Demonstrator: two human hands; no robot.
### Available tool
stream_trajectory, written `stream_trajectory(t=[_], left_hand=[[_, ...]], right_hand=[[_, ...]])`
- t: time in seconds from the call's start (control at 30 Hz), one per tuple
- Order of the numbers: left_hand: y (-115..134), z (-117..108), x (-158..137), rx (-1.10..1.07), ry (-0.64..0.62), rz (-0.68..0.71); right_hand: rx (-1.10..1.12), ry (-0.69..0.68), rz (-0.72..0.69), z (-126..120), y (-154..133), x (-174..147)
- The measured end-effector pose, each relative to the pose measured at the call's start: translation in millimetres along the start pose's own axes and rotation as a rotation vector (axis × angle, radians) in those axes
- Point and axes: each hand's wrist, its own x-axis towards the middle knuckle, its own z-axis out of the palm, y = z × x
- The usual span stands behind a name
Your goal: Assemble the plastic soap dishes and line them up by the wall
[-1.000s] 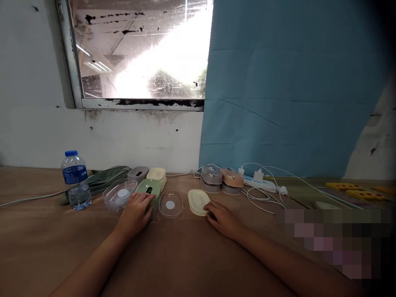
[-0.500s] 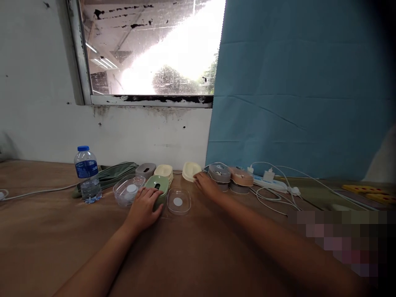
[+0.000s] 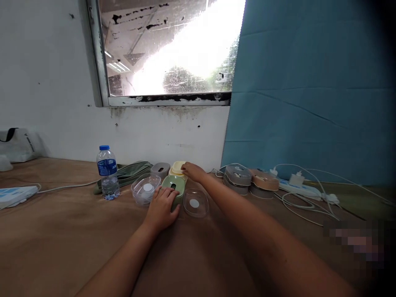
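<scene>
My left hand (image 3: 162, 206) lies over the near left side of a green plastic box (image 3: 173, 181) with a slot in its top. Its fingers rest on the top and the thumb is at the near side. My right hand (image 3: 192, 171) pinches the right edge of a cream plastic dish (image 3: 178, 166), which sits at or just above a cream stack behind the green box. A grey slotted box (image 3: 160, 168) is to the left of it. Clear plastic trays (image 3: 145, 183) with a white disc stand left of my left hand, and another clear tray (image 3: 200, 208) lies to the right.
A water bottle (image 3: 107, 175) and a folded green cloth bag (image 3: 133, 170) are at left. Grey (image 3: 238, 175) and orange (image 3: 264, 180) lidded boxes stand stacked at right, near a power strip (image 3: 300, 189) with loose white cables. A wall runs along the back.
My right hand has carried the cream dish leftward to the cream stack. The left hand stays on the green box. The whole view has shifted, so things appear further right.
</scene>
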Motion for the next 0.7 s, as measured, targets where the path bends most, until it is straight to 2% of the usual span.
stream_trajectory(t=[0.47,0.7], left_hand=[[-3.6,0.0,0.0,-0.033,0.008,-0.018],[-9.0,-2.4,0.6,-0.036,0.0,0.011]], right_hand=[[0.0,-0.09,-0.15,-2.8,-8.2,-0.4],[-0.026,-0.07,-0.098,-12.2,6.7,-10.7]])
